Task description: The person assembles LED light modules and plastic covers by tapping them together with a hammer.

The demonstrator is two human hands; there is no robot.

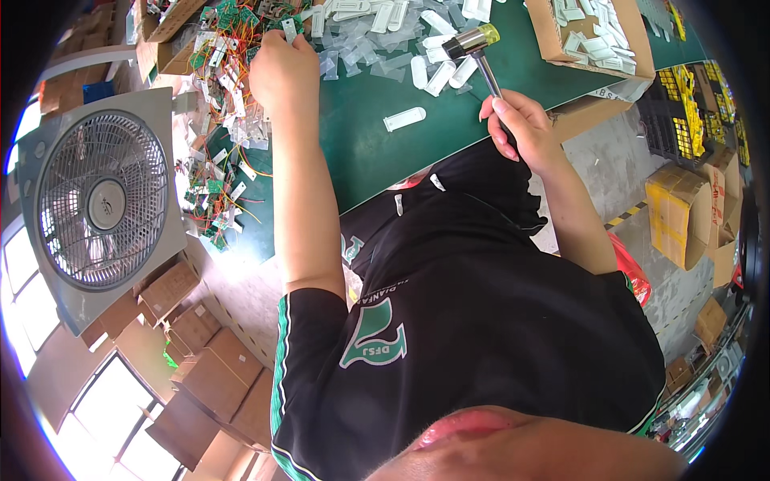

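In my right hand (521, 128) is a small mallet (486, 74), its fingers wrapped round the handle. The mallet's head has a dark face and a yellow face, and it is raised over the near part of the table. My left hand (282, 70) is closed at the edge of a tangled heap of green circuit boards with coloured wires (228, 80). A small pale plastic piece (289, 30) with a hole shows at its fingertips. One white oblong plastic casing (404, 119) lies alone on the green tabletop (361, 152) between my hands.
More white casings (439, 78) and clear plastic pieces (365, 52) are spread at the far side. A cardboard box (553, 40) of white parts sits at the far right. A box fan (104, 200) stands at the left. Cartons (678, 212) and black-yellow crates (682, 112) are on the right.
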